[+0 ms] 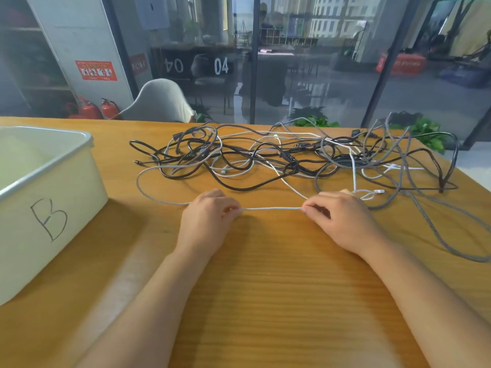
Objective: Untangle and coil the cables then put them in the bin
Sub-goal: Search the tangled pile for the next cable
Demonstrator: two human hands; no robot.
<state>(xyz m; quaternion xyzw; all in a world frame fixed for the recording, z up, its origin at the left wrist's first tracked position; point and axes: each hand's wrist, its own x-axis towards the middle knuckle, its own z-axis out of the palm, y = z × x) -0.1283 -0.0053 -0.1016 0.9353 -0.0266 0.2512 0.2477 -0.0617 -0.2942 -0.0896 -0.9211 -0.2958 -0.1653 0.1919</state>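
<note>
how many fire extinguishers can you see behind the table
2: one red fire extinguisher and a second just right of it, on the floor beyond the table's far left edge. More may be hidden behind them.

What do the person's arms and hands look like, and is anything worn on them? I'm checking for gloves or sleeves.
Both forearms are bare as far as the picture shows: no sleeves or gloves. The left hand and right hand show no rings, watch or markings.
</note>
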